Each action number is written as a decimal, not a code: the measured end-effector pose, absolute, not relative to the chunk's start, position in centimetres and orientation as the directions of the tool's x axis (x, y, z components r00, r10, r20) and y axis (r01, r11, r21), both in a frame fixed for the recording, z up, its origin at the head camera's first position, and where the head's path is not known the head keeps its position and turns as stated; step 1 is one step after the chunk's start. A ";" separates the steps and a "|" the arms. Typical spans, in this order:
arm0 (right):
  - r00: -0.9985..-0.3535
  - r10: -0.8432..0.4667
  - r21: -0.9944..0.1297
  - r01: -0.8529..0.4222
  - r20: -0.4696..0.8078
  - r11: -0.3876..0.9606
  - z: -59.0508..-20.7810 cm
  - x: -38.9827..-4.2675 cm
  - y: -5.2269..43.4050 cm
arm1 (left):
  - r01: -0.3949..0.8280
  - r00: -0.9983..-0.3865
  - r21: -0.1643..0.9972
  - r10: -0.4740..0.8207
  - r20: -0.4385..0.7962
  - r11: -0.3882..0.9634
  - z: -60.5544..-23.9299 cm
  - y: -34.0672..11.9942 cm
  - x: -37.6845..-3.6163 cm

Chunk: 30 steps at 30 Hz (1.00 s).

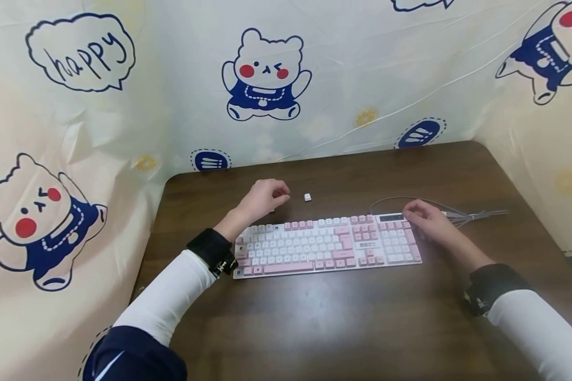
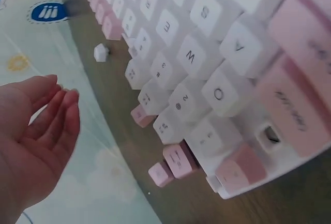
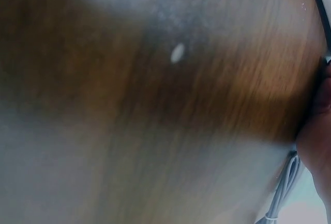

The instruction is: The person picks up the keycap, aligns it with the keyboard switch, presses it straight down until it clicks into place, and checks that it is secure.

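Observation:
A pink-and-white keyboard (image 1: 295, 248) lies across the table. My left hand (image 1: 264, 197) hovers behind its back left part, fingers loosely bent and thumb near the fingertips. Nothing shows between them in the left wrist view. Just right of that hand, a loose white keycap (image 1: 307, 197) sits on the table. At the keyboard's back right corner, my right hand (image 1: 426, 218) grips the edge between thumb and fingers. Close to the left end, one bare key switch (image 2: 271, 135) is exposed. Pink keycaps (image 2: 161, 175) show at the keyboard's back edge in the left wrist view.
A bundled grey cable (image 1: 476, 215) runs from behind the keyboard past my right hand. The brown wooden table (image 1: 324, 323) has a printed curtain (image 1: 343, 106) hanging round its back and sides.

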State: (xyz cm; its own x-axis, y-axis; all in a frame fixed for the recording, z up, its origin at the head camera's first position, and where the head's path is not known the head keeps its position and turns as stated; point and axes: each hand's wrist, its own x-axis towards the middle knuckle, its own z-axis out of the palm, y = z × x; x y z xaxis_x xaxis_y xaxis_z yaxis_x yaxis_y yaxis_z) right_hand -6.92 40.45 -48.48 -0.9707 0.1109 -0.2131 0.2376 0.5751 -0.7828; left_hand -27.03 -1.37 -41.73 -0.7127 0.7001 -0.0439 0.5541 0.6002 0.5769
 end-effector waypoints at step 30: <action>-0.959 0.145 -0.775 0.282 -0.243 0.565 -49.1 -7.4 41.1 | 0.674 -0.614 0.401 0.773 -0.161 0.620 -45.5 6.1 -29.9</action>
